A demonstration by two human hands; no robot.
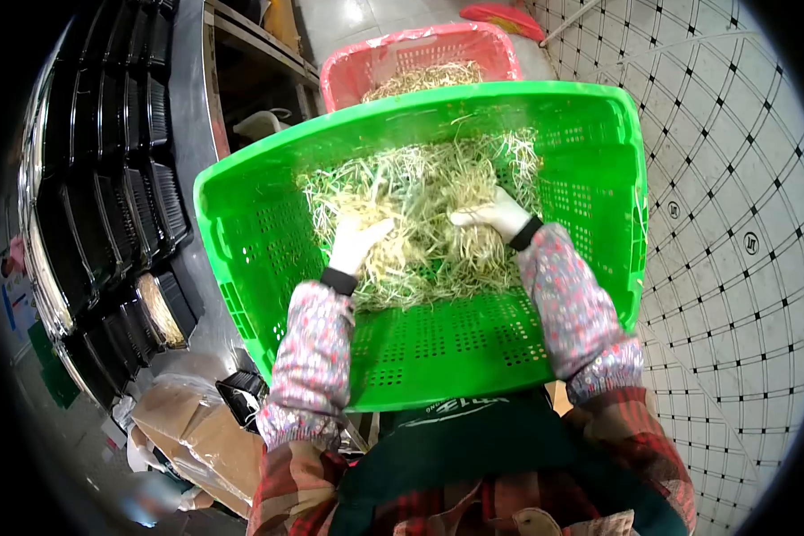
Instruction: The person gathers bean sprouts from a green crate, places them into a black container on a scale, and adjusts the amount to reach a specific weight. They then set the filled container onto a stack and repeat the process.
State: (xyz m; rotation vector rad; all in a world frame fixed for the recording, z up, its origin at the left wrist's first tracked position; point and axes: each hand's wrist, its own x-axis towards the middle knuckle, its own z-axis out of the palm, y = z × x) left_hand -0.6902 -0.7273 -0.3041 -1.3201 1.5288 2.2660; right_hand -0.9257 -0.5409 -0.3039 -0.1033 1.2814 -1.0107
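Observation:
A big green perforated basket (438, 357) fills the middle of the view, tilted before me. On its bottom lies a loose heap of thin, pale yellow-green strands that look like sprouts (411, 179). My left hand (357, 243), in a white glove, is sunk into the heap's left side, its thumb pointing inward and its fingers mostly hidden around strands. Opposite it, my right hand (498, 216), gloved alike, grips a clump of sprouts on the right side, with the thumb on top. A gap full of strands separates the hands.
Behind the green basket stands a pink basket (420, 45) with more strands. Stacked black plastic trays (134, 188) line the left beside a metal edge. A cardboard box (196, 429) and another person's arm (192, 500) are lower left. Patterned floor (706, 223) lies right.

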